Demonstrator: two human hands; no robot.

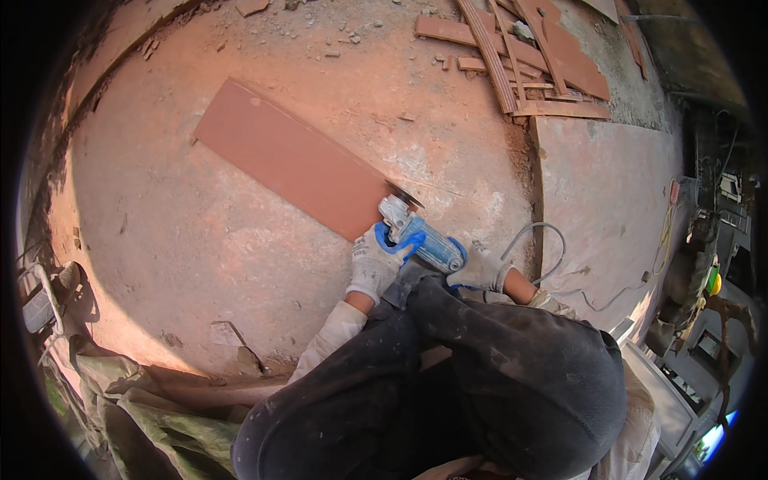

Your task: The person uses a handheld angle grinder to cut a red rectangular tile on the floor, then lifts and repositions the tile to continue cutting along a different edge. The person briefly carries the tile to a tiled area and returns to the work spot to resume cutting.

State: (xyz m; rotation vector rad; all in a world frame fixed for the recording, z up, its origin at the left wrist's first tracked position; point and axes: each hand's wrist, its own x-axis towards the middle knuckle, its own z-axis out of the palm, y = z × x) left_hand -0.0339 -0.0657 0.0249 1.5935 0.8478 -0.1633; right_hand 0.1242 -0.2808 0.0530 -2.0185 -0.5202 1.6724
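Observation:
Both my hands wear whitish knit gloves with blue coating. My left hand [376,260] is closed round the front of a blue angle grinder [436,246], near its metal gear head. At the grinder's rear end, my right hand [480,268] grips the body; some of its fingers are hidden behind the tool. The dark cutting disc [405,194] stands at the near right corner of a long reddish-brown tile [292,156] lying on the dusty ground. Whether the disc touches the tile, I cannot tell.
Broken reddish tile strips [512,56] are piled at the far right, beside a raised concrete slab [600,200]. A grey cord [552,228] loops from the grinder over the slab. Green-brown sheeting [160,424] lies bunched at the lower left. Small rubble [344,32] is scattered at the far side.

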